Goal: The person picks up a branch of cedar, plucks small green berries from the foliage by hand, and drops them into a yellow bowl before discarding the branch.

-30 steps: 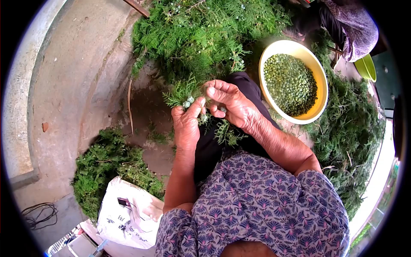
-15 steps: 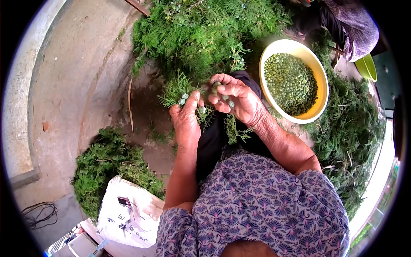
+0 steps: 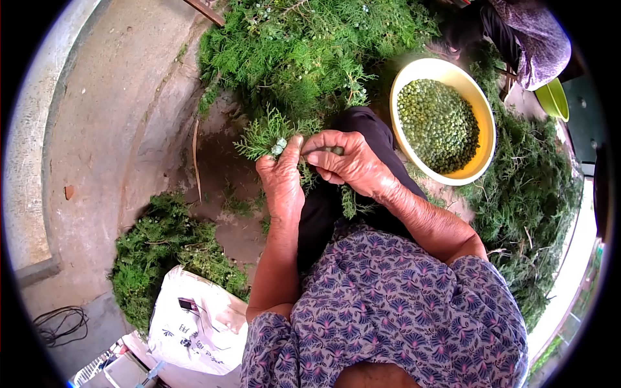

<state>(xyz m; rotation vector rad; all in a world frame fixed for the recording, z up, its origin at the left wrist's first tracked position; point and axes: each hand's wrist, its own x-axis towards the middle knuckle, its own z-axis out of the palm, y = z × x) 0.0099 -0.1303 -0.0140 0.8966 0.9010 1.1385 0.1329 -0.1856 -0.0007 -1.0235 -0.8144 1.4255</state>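
Note:
My left hand [image 3: 282, 181] is closed on a leafy evergreen sprig [image 3: 264, 134], pinching it between thumb and fingers. Pale blue-green cones [image 3: 279, 147] show on the sprig beside the thumb. Fingertips of my right hand [image 3: 352, 165] meet the sprig close to the left thumb. Several small green cones [image 3: 336, 150] are tucked inside the curled right fingers, partly hidden. To the right of that hand stands a yellow basin [image 3: 490, 132] holding a heap of loose green cones [image 3: 436, 123].
Cut evergreen branches [image 3: 304, 58] are heaped ahead, with another pile [image 3: 517, 187] at right and a smaller one [image 3: 162, 252] at lower left. A white sack [image 3: 194, 323] lies near it. Another person [image 3: 543, 42] sits at upper right beside a green basin [image 3: 553, 100].
My right hand has moved left toward the sprig, and its fingers have closed more around the cones. The sprig in my left hand has shifted slightly left.

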